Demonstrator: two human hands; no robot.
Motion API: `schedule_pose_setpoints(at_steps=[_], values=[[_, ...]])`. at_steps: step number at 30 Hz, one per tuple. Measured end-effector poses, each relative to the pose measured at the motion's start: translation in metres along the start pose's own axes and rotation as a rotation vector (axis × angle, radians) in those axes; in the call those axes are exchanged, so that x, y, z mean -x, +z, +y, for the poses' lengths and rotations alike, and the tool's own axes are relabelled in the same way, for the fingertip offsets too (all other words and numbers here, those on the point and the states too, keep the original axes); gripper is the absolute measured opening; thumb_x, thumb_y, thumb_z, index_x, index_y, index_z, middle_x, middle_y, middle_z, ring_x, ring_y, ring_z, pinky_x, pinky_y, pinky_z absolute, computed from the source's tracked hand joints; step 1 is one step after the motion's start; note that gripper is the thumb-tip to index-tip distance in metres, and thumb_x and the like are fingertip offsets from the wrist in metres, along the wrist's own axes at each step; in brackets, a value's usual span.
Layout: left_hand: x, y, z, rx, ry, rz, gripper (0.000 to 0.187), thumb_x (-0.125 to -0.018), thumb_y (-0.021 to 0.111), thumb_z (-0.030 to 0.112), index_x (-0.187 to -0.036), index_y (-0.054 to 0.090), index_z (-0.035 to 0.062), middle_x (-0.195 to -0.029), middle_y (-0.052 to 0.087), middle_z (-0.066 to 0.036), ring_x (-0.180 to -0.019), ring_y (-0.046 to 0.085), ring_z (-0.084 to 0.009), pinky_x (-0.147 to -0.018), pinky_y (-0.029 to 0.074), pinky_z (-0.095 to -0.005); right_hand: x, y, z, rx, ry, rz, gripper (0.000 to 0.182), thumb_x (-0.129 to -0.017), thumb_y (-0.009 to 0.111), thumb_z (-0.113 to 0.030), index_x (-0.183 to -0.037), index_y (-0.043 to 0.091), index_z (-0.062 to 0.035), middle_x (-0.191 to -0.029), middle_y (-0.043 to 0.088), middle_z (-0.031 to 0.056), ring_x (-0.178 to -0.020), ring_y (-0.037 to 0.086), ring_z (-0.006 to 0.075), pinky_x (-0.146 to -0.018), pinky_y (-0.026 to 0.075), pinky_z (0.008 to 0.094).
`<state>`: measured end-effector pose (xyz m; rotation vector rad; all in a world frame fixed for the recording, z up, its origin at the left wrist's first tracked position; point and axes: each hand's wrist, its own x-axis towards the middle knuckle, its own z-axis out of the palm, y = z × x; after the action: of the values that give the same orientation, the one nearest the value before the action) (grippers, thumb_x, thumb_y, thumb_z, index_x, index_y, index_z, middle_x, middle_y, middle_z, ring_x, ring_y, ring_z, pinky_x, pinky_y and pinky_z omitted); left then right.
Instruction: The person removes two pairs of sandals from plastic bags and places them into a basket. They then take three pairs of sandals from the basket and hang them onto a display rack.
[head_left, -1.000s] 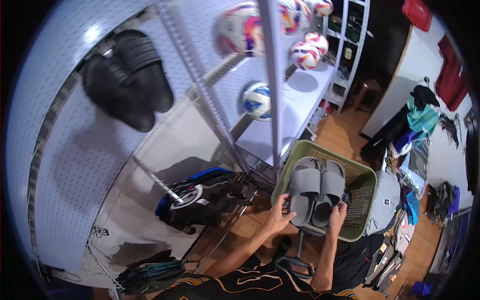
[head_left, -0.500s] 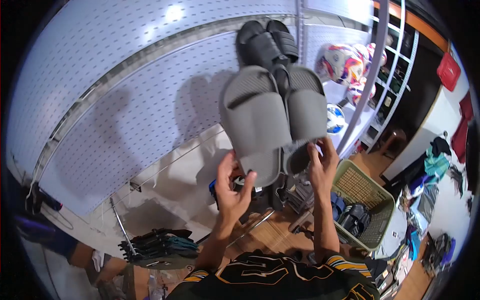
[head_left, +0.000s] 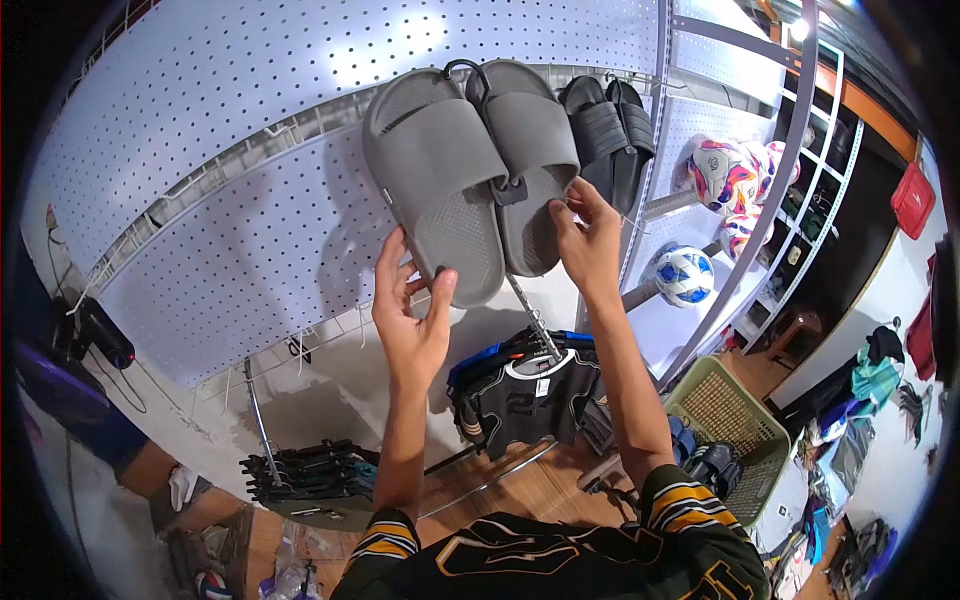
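Note:
A pair of grey slide sandals (head_left: 470,170) hangs soles-out against the white pegboard wall (head_left: 250,200), joined at the top by a black hook. My left hand (head_left: 410,310) holds the lower edge of the left sandal, thumb and fingers on its heel. On the right sandal's lower edge my right hand (head_left: 585,235) pinches by a small black tag. A pair of black slides (head_left: 610,130) hangs on the wall just right of the grey pair.
Several balls (head_left: 725,175) sit on white shelves at right, one blue and white ball (head_left: 685,275) lower down. Dark jerseys (head_left: 525,385) hang on a rail below my arms. A green basket (head_left: 735,420) holding dark footwear stands on the wooden floor. Folded clothes (head_left: 310,470) lie at lower left.
Both hands lifted the grey sandals out of the green basket and up to the pegboard wall. The view swung from the floor up to the wall.

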<state>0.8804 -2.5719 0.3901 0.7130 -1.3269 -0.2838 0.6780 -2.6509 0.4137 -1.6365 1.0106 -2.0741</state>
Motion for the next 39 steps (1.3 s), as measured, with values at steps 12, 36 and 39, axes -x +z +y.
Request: schedule_pose_setpoints(at_steps=[12,36,39], values=[[-0.051,-0.015,-0.091,-0.221,0.062,0.091,0.063,-0.092,0.071,0.007,-0.148,0.043,-0.0001,-0.137,0.057,-0.021,-0.113,0.065,-0.0269,-0.094,0.054,-0.0383,-0.045,0.079,0.084,0.041,0.016,-0.231,0.044,-0.083,0.054,0.0,-0.124,0.068,0.0012,-0.105,0.074,0.0255,-0.094,0.075,0.0319,-0.085,0.056,0.0387],[0.103,0.014,-0.062,-0.371,-0.08,0.133,0.071,-0.095,0.073,0.01,-0.154,0.034,0.0036,-0.149,0.046,-0.02,-0.132,0.051,-0.0311,-0.105,0.045,-0.0431,0.147,-0.092,0.087,0.099,0.339,-0.275,0.053,-0.093,0.068,-0.006,-0.143,0.051,0.0026,-0.118,0.071,0.0175,-0.105,0.069,0.0187,-0.089,0.056,0.0313],[0.206,0.049,-0.084,-0.176,-0.382,-0.142,0.064,-0.094,0.072,0.006,-0.149,0.041,0.0026,-0.143,0.051,-0.016,-0.124,0.054,-0.0246,-0.098,0.049,-0.0342,0.257,-0.172,0.117,0.154,0.593,-0.171,0.048,-0.091,0.07,-0.008,-0.136,0.058,0.0028,-0.113,0.074,0.0165,-0.099,0.073,0.0212,-0.087,0.056,0.0335]])
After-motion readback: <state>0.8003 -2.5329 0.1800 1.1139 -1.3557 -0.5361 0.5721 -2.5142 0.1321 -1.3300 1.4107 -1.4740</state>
